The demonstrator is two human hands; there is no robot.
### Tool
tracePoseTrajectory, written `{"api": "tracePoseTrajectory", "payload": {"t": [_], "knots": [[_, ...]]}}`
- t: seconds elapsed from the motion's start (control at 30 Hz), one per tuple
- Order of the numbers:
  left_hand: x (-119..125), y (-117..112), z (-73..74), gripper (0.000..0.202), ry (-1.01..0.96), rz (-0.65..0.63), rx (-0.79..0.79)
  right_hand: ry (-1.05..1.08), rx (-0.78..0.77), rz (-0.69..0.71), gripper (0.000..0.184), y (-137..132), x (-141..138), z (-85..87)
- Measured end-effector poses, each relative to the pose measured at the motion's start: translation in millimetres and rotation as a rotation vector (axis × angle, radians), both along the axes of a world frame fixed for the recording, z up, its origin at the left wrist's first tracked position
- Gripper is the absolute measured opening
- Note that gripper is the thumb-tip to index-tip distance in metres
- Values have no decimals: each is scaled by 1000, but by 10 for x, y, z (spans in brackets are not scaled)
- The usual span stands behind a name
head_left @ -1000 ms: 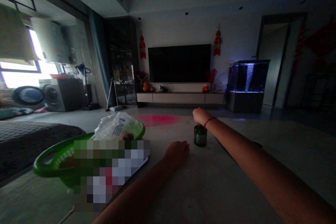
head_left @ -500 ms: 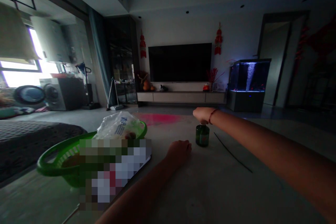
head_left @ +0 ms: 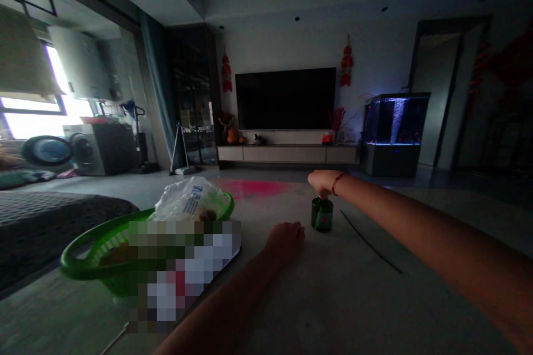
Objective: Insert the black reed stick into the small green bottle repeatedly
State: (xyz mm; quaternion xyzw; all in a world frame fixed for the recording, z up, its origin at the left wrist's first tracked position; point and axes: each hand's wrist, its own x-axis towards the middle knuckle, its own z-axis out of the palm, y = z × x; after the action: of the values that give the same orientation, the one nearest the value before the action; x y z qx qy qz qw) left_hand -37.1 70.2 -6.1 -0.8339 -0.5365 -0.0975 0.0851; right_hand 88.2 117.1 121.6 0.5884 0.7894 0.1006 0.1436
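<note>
A small dark green glass bottle (head_left: 322, 215) with a paler label stands upright on the table. Over its top, my right hand (head_left: 322, 182) is closed with the fingers pointing down, hiding the bottle's neck and mouth. My left hand (head_left: 286, 237) rests on the tabletop just left of the bottle, apart from it, with its fingers curled in and nothing seen in them. A thin dark stick (head_left: 370, 241) lies on the table right of the bottle, below my right forearm.
At left is a green plastic basket (head_left: 75, 270) with a clear plastic bag (head_left: 183, 199) in it. A blurred-out flat item (head_left: 195, 274) lies beside the basket. Beyond the table are a TV (head_left: 286, 100), a low cabinet (head_left: 283, 154) and a lit fish tank (head_left: 395, 122).
Almost nothing differs. My right hand stays on top of the bottle and my left hand stays on the table; the whole view has shifted very slightly.
</note>
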Motion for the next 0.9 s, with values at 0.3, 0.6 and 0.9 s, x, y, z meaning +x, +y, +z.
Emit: {"api": "tracePoseTrajectory", "payload": {"t": [0.3,0.6,0.9], "knots": [[-13,-18,10,39,2,-2,-8,27,-94,-200,21,102,19,23],[-4,-23,17,38,-5,0,-15,-36,-234,-214,18,48,102,58],[-7,-18,7,37,-12,5,-23,13,-183,-109,4,39,136,17]]}}
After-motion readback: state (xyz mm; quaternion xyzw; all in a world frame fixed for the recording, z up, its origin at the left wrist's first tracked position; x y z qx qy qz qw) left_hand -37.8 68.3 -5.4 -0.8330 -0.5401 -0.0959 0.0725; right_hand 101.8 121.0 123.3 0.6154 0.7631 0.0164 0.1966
